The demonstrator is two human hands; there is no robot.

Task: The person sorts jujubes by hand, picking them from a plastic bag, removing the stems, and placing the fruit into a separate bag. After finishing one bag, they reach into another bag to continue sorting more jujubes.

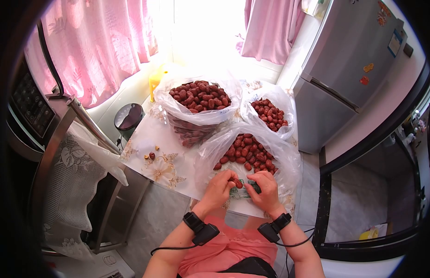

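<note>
My left hand (218,189) pinches a red date (237,183) between thumb and fingertips, over the front of an open plastic bag (284,160). Close beside it, my right hand (265,189) is closed, its fingers curled toward the thumb; what they hold, if anything, cannot be made out. Loose red dates (247,153) fill the bag just beyond both hands. Green print shows on the plastic beneath my fingers. A large bag of dates (196,118) stands behind on the left, and a smaller bag of dates (291,113) on the right.
The bags stand on a table with a flowered cloth (145,139). A few date scraps (152,156) lie at its left. A dark bin (129,118) and a lace-covered appliance (76,171) are left; a grey fridge (326,102) and dark-framed glass (359,199) are right.
</note>
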